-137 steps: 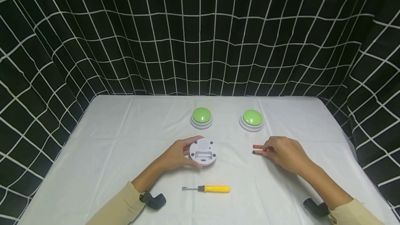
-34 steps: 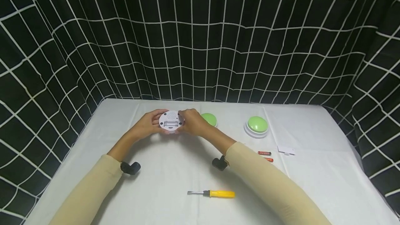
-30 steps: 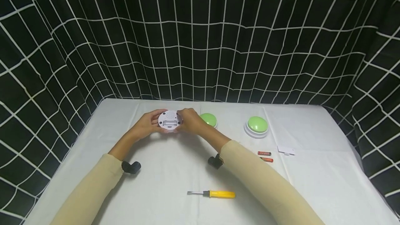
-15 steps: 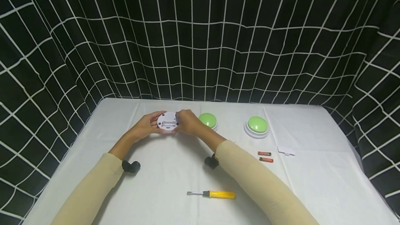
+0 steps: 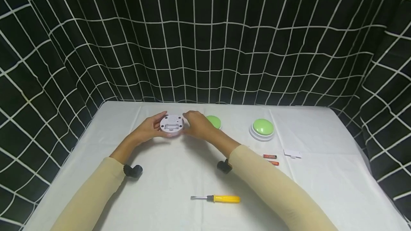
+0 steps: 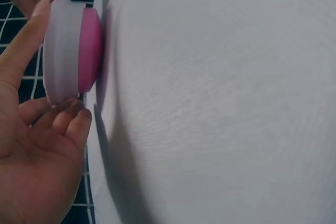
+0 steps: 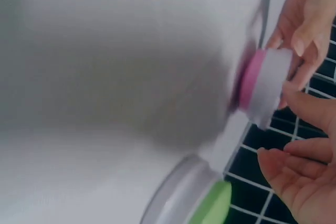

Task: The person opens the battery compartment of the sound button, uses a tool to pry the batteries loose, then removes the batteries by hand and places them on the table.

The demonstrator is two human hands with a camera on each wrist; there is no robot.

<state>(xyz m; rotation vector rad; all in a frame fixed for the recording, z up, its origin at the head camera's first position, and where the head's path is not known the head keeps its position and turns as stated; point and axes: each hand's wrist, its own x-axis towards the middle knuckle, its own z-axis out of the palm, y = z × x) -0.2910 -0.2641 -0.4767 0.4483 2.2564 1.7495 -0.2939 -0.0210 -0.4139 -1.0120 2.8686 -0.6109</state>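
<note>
A round white buzzer button (image 5: 172, 124) lies upside down at the back left, its pink dome (image 6: 90, 51) facing the tablecloth. Its underside shows speaker holes and an uncovered battery compartment with no batteries in it. My left hand (image 5: 146, 129) grips the buzzer's left side, thumb at one edge and fingers at the other. My right hand (image 5: 198, 125) is at its right side, thumb tip close to the rim and the other fingers loose and apart from it in the right wrist view. Two red batteries (image 5: 270, 156) lie right of centre, one partly behind the right sleeve.
Two green-domed buzzers stand dome up: one (image 5: 214, 121) partly behind the right hand, another (image 5: 263, 127) farther right. A white battery cover (image 5: 292, 153) lies right of the batteries. A yellow-handled screwdriver (image 5: 226, 199) lies near the front. A dark gridded curtain (image 5: 205, 38) hangs behind the table.
The buzzer has moved from centre to back left in my left hand. My right hand has left the batteries on the cloth, come to the buzzer, and just now loosened from its side.
</note>
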